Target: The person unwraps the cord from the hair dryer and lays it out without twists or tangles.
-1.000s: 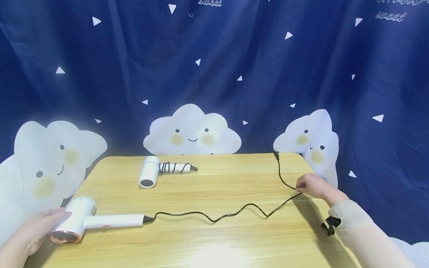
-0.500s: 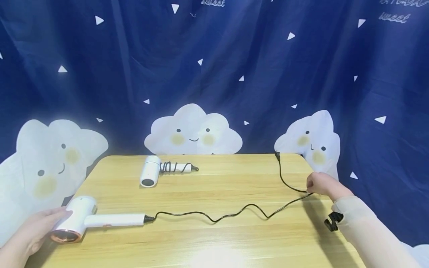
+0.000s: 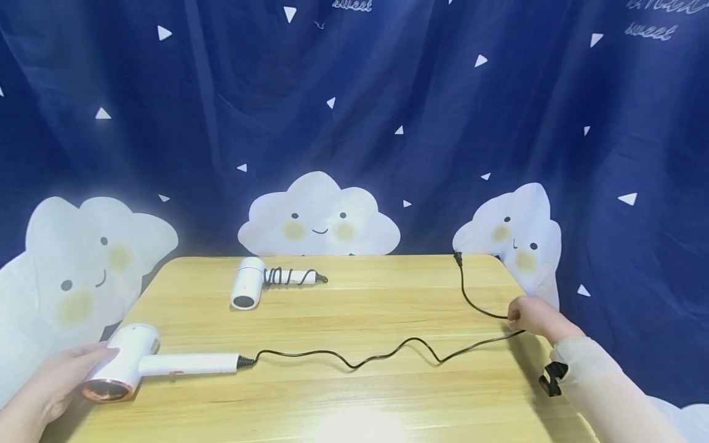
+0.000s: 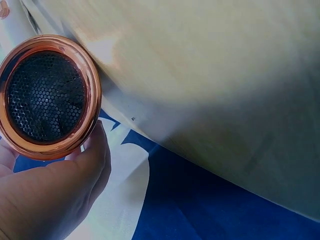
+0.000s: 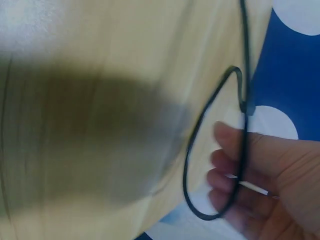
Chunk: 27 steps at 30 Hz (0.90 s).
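Note:
At the left of the table, my left hand (image 3: 69, 375) grips the barrel of a white hair dryer (image 3: 185, 364). The dryer lies with its handle pointing right. Its copper-ringed mesh end (image 4: 46, 97) faces the left wrist camera, the thumb alongside. A black power cord (image 3: 382, 355) runs in waves from the handle to my right hand (image 3: 534, 315) near the right edge. Curled fingers hold the cord there, and beyond them it leads back to a plug (image 3: 457, 258). In the right wrist view a narrow cord loop (image 5: 187, 165) crosses the right hand's fingers (image 5: 222, 182).
A second, smaller white hair dryer (image 3: 247, 286) lies at the back left, its cord (image 3: 277, 277) wound round its handle. Behind the wooden table (image 3: 388, 301) hangs a dark blue curtain (image 3: 360, 111) printed with clouds. A black wrist mount (image 3: 552, 378) sits under the right sleeve.
My right hand has moved right along the cord, then slightly down toward me, drawing the nearby cord rightward. My left hand and both dryers stay in place.

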Each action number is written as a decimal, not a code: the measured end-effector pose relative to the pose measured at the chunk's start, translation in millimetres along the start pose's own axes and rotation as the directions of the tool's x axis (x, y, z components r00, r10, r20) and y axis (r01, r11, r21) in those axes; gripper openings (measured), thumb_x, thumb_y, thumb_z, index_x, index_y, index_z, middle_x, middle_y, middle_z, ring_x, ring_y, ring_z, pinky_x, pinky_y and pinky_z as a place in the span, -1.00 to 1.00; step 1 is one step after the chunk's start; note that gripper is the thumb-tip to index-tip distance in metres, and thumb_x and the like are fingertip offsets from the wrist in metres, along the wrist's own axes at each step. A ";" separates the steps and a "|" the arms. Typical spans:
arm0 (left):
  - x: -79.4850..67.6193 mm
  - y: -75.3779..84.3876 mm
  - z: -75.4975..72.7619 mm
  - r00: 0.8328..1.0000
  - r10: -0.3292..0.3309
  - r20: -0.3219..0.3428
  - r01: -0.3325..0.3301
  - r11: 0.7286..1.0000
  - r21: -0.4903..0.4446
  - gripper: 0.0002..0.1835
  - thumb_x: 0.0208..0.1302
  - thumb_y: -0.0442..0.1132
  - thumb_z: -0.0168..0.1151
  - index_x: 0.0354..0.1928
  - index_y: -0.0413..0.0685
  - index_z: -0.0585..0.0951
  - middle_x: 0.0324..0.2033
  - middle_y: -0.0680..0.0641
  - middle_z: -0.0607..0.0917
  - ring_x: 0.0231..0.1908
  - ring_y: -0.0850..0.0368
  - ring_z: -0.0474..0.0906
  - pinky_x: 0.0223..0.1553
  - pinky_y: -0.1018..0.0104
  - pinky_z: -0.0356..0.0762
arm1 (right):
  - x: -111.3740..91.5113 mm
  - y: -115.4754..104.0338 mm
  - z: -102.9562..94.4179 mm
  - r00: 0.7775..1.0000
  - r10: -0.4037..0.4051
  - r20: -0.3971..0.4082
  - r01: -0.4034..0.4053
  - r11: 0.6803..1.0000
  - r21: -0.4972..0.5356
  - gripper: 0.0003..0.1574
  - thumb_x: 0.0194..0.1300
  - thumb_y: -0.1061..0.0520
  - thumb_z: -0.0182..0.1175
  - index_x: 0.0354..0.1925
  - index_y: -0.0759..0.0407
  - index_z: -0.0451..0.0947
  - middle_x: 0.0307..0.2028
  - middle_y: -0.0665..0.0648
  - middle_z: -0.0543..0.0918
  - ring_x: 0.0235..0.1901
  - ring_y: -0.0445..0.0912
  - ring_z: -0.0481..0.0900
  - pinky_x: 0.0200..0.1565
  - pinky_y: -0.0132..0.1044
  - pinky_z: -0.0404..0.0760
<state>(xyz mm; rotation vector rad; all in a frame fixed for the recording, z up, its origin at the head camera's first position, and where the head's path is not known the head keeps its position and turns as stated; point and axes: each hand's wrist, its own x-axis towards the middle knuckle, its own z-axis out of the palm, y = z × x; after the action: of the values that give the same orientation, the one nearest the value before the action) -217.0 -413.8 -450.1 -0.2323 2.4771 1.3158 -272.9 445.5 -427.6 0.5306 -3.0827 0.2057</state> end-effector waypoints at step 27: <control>-2.5 2.2 2.4 1.000 -0.027 0.006 0.027 1.000 -0.011 -0.17 0.37 0.09 -0.13 0.24 -0.62 -0.01 0.08 -0.50 0.34 0.02 -0.20 0.35 -0.13 0.20 0.42 | 45.5 -15.2 53.1 0.996 0.071 -0.061 -0.074 0.996 -0.054 -0.85 0.10 0.31 0.21 -0.53 0.14 0.48 -0.57 -0.01 0.48 -0.53 -0.11 0.42 -0.46 -0.22 0.43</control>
<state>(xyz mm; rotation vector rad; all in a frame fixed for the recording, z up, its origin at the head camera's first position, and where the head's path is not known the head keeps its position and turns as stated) -214.8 -410.6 -448.7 -0.2639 2.4537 1.3181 -309.9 409.2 -477.0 0.4038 -3.0427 0.1319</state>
